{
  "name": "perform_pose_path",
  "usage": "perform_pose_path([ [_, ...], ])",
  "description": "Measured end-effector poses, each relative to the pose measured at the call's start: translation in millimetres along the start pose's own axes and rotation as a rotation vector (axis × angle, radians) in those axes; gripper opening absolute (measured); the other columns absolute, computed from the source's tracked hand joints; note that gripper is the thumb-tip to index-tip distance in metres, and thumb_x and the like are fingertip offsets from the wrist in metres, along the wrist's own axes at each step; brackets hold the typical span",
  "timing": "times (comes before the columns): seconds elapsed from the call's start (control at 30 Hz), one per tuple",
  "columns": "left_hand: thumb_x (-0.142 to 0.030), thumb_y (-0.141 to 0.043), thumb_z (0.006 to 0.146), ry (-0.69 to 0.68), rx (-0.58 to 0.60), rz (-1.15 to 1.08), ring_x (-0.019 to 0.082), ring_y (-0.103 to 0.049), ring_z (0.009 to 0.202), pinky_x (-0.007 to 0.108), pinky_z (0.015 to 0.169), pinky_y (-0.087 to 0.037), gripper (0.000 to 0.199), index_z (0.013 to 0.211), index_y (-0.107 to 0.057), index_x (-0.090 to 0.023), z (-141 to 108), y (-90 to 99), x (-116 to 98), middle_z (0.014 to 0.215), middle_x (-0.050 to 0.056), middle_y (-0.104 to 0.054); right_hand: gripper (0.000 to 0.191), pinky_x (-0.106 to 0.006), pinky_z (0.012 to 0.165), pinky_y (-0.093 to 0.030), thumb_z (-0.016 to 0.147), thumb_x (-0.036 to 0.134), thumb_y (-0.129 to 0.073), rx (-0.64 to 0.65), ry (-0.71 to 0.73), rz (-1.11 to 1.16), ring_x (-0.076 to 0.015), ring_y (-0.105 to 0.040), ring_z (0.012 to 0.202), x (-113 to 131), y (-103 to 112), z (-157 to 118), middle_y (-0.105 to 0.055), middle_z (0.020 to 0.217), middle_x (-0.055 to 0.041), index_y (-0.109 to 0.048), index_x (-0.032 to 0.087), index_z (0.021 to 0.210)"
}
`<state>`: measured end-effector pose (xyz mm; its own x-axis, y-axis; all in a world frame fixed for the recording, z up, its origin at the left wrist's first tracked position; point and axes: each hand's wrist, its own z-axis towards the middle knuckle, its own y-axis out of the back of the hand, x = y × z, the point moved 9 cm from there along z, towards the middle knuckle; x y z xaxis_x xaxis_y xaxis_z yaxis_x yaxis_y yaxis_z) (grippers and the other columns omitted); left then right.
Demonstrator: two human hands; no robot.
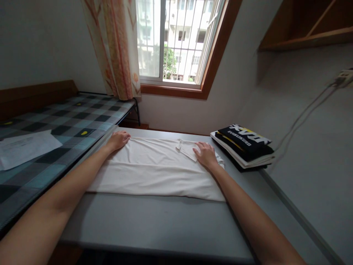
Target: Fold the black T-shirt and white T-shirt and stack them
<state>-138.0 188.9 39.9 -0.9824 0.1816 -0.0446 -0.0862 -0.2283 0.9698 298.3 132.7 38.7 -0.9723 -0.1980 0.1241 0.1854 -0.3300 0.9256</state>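
A white T-shirt [154, 165] lies folded lengthwise into a wide strip across the grey table [160, 224]. My left hand [119, 140] rests on its far left corner, fingers laid over the cloth edge. On the right end, near a folded-over sleeve, my right hand [205, 152] presses lightly with its fingers spread. Soft wrinkles run along the fabric between the two hands. The shirt's near edge lies roughly parallel to the table's front edge.
A stack of folded clothes [244, 147], with a black printed one on top, sits at the table's right side by the wall. To the left is a bed with a checked mattress [91, 114] and paper sheets [29, 147]. A cable [306, 105] hangs on the right.
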Motion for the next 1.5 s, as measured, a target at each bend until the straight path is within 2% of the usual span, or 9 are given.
perform_pose_path([
  [0.27, -0.026, -0.041, 0.086, 0.028, 0.05, 0.069, 0.028, -0.062, 0.109, 0.037, 0.092, -0.042, 0.035, 0.105, -0.071, -0.024, -6.7, 0.7, 47.5, 0.119, 0.009, -0.069, 0.032, -0.04, 0.099, -0.036, 0.094, 0.028, -0.049, 0.168, -0.054, -0.01, -0.0263, -0.056, 0.115, -3.8, -13.8, 53.7, -0.068, 0.122, -0.0097, -0.07, 0.023, 0.118],
  [0.57, -0.024, -0.04, 0.089, 0.071, 0.015, 0.214, 0.029, -0.059, 0.107, 0.042, 0.092, -0.039, 0.032, 0.097, -0.071, -0.023, -8.2, 8.2, 54.2, 0.112, 0.011, -0.069, 0.019, -0.032, 0.08, -0.043, 0.084, 0.035, -0.065, 0.352, -0.141, 0.153, -0.0206, -0.064, 0.089, -8.0, -39.4, 79.6, -0.074, 0.096, -0.0033, -0.075, 0.024, 0.096],
  [0.7, -0.023, -0.041, 0.089, 0.123, -0.032, 0.25, 0.03, -0.056, 0.108, 0.043, 0.092, -0.038, 0.03, 0.094, -0.071, -0.02, -3.6, 18.7, 59.5, 0.112, 0.013, -0.068, 0.018, -0.033, 0.084, -0.042, 0.086, 0.031, -0.062, 0.264, -0.162, 0.161, -0.0215, -0.065, 0.094, -8.5, -30.5, 87.6, -0.075, 0.1, -0.0048, -0.073, 0.022, 0.096],
  [0.83, -0.027, -0.039, 0.091, 0.156, -0.108, 0.214, 0.028, -0.055, 0.108, 0.04, 0.093, -0.037, 0.034, 0.104, -0.069, -0.019, -3.5, 47.2, 64.9, 0.115, 0.011, -0.065, 0.022, -0.035, 0.089, -0.039, 0.09, 0.03, -0.054, 0.05, -0.081, 0.145, -0.0228, -0.064, 0.098, 0.0, 4.4, 91.6, -0.074, 0.102, -0.0068, -0.072, 0.021, 0.099],
  [0.93, -0.034, -0.035, 0.092, 0.091, -0.152, 0.13, 0.023, -0.053, 0.108, 0.037, 0.097, -0.036, 0.038, 0.105, -0.068, -0.02, -19.6, 69.4, 68.0, 0.114, 0.006, -0.065, 0.024, -0.036, 0.092, -0.037, 0.094, 0.031, -0.048, -0.118, 0.092, 0.127, -0.0231, -0.062, 0.098, 12.5, 40.3, 68.3, -0.072, 0.1, -0.0085, -0.07, 0.02, 0.096],
  [1.03, -0.047, -0.03, 0.09, -0.015, -0.151, 0.06, 0.02, -0.053, 0.107, 0.035, 0.1, -0.036, 0.044, 0.098, -0.068, -0.024, -55.0, 80.2, 77.9, 0.11, 0.001, -0.066, 0.026, -0.036, 0.095, -0.035, 0.097, 0.033, -0.045, -0.195, 0.317, 0.085, -0.0226, -0.06, 0.095, 25.9, 64.4, 12.4, -0.069, 0.095, -0.008, -0.068, 0.021, 0.093],
  [1.23, -0.06, -0.04, 0.077, -0.138, 0.029, -0.097, 0.018, -0.059, 0.083, 0.035, 0.087, -0.041, 0.037, 0.08, -0.069, -0.038, -138.3, 61.0, 96.3, 0.09, -0.008, -0.07, 0.028, -0.036, 0.093, -0.036, 0.1, 0.027, -0.04, 0.018, 0.588, 0.028, -0.0193, -0.058, 0.085, 33.9, 50.4, -93.9, -0.067, 0.085, -0.0049, -0.067, 0.023, 0.093],
  [1.37, -0.061, -0.044, 0.074, -0.133, 0.132, -0.098, 0.019, -0.059, 0.078, 0.036, 0.084, -0.043, 0.032, 0.074, -0.069, -0.041, -159.4, 47.7, 87.2, 0.085, -0.008, -0.071, 0.023, -0.039, 0.094, -0.036, 0.097, 0.025, -0.045, -0.003, 0.505, -0.028, -0.0226, -0.058, 0.096, 24.5, 53.0, -96.8, -0.067, 0.098, -0.0078, -0.067, 0.023, 0.103],
  [1.5, -0.057, -0.044, 0.075, -0.13, 0.08, -0.139, 0.019, -0.06, 0.079, 0.034, 0.081, -0.044, 0.031, 0.079, -0.069, -0.04, -159.0, 54.7, 82.1, 0.089, -0.007, -0.071, 0.02, -0.039, 0.095, -0.033, 0.095, 0.023, -0.048, -0.001, 0.49, -0.11, -0.0227, -0.059, 0.093, 18.9, 58.6, -84.0, -0.067, 0.094, -0.0072, -0.068, 0.022, 0.094],
])
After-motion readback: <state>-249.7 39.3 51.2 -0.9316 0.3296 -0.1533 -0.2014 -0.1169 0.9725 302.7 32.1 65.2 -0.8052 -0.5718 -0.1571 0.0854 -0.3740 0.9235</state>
